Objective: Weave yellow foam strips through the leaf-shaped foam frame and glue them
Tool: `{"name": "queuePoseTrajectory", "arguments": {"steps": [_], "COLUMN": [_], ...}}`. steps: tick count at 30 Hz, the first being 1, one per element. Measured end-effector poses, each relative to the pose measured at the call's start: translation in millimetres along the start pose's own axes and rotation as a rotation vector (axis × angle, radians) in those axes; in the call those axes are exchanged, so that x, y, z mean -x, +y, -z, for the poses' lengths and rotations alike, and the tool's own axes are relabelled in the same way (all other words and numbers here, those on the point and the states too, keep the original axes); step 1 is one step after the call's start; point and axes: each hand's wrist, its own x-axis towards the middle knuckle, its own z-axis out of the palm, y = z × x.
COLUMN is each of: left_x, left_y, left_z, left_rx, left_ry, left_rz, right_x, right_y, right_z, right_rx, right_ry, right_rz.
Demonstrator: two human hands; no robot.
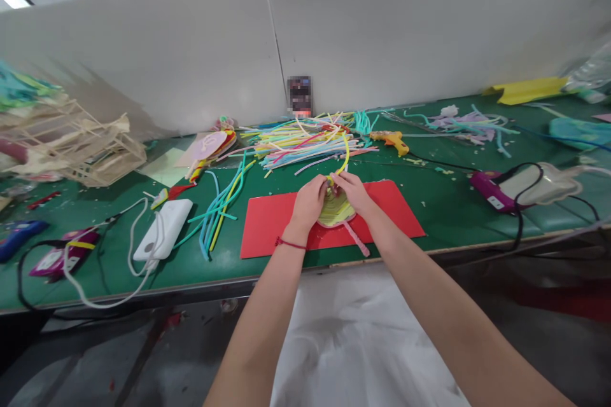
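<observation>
A small round yellow fan (335, 208) with a pink handle (357, 238) lies over a red sheet (270, 222), its handle toward me. Both hands meet at the fan's far edge. My left hand (309, 198) has its fingers closed on a yellow strip (345, 149) that curves up and away from the fan. From the other side, my right hand (352, 191) pinches the same yellow strip close to the left fingertips. The fingertips partly hide where the strip meets the fan.
Behind the sheet lies a pile of coloured strips (305, 146), with a yellow glue gun (392, 141) to its right. A white power bank (165, 229) with cables and loose teal strips (222, 203) are at left. A purple device (496, 191) sits at right.
</observation>
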Motion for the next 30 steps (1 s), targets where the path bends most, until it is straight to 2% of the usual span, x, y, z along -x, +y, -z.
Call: {"name": "queuePoseTrajectory", "arguments": {"steps": [10, 19, 26, 30], "left_x": [0.3, 0.2, 0.6, -1.4], "left_y": [2.0, -1.3, -1.9, -0.7], "left_z": [1.8, 1.4, 1.6, -1.6], "left_rx": [-0.225, -0.287, -0.196, 0.047], "left_ry": [0.015, 0.029, 0.026, 0.033], "left_rz": [-0.093, -0.122, -0.109, 0.023], "right_x": [-0.9, 0.2, -0.3, -0.3], "right_y": [-0.5, -3.5, -1.6, -1.2], "right_z": [-1.5, -3.2, -3.3, -3.6], "right_rx": [-0.137, -0.124, -0.114, -0.049], "right_ry": [-0.019, -0.011, -0.016, 0.01], "right_rz": [-0.017, -0.028, -0.022, 0.009]}}
